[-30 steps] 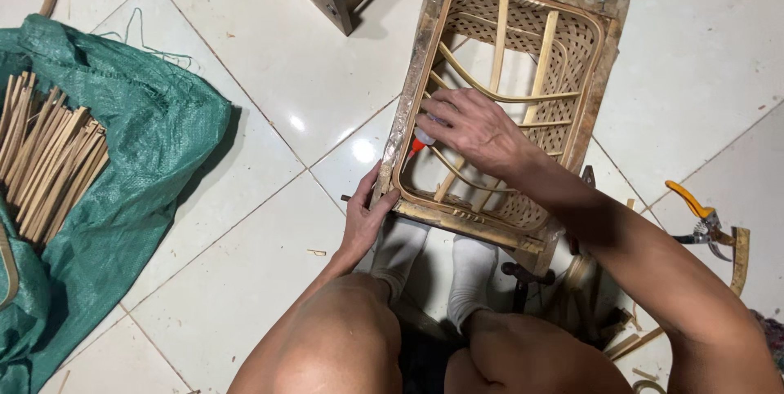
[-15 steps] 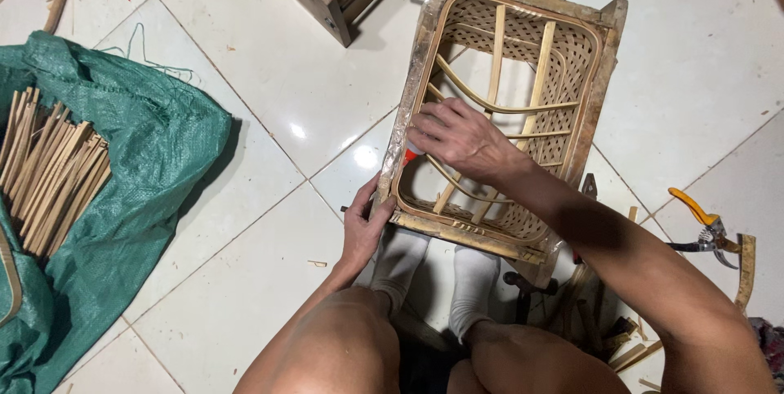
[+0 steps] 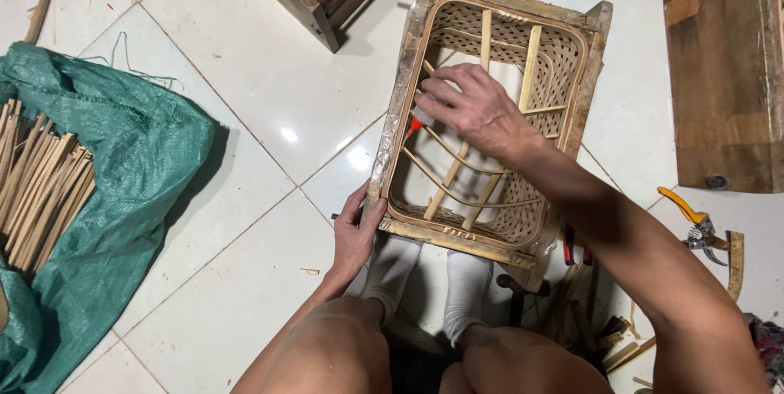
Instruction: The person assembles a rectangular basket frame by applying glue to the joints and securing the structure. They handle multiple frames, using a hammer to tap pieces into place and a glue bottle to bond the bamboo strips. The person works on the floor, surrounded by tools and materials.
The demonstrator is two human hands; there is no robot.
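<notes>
Head view: woven basket frame [image 3: 498, 116] on floor tiles [image 3: 245, 75], far of socked feet. Left hand [image 3: 357, 235] clamped on near-left corner, steadying. Right hand [image 3: 474, 108] inside, pinching red-tipped white tool [image 3: 418, 120] against left rim.

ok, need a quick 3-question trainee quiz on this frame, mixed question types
1. True or false: the left hand grips the near-left corner of the rattan frame.
2. Multiple choice: the right hand holds a small red-tipped tube against which part of the frame? A) the left rail B) the far-right corner C) the underside
3. Fill in: the bundle of cane strips lies on a green ____.

Key: 1 true. 2 A. 3 sack.
</notes>
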